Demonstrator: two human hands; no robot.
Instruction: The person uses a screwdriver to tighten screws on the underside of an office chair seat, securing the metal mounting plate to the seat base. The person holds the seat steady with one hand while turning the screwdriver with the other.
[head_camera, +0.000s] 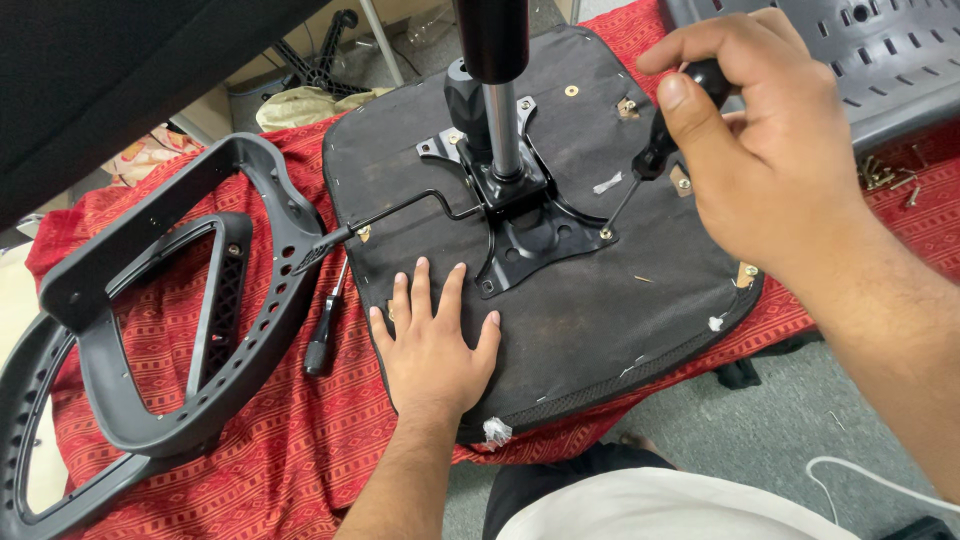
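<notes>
An upturned black chair seat (590, 320) lies on a red patterned cloth (300, 440). A black metal mounting plate (525, 235) with a gas cylinder (497, 95) and a bent lever (400, 212) is fixed at its middle. My left hand (432, 345) presses flat on the seat's near edge, fingers spread. My right hand (765, 150) grips a black-handled screwdriver (650, 155), whose tip rests on a screw at the plate's right corner.
Two black plastic armrest frames (190, 330) lie on the cloth at left. A second screwdriver (325, 330) rests beside the seat's left edge. Loose screws (885, 178) sit at far right by a grey perforated chair part (870, 60). A white cable (870, 475) lies on the floor.
</notes>
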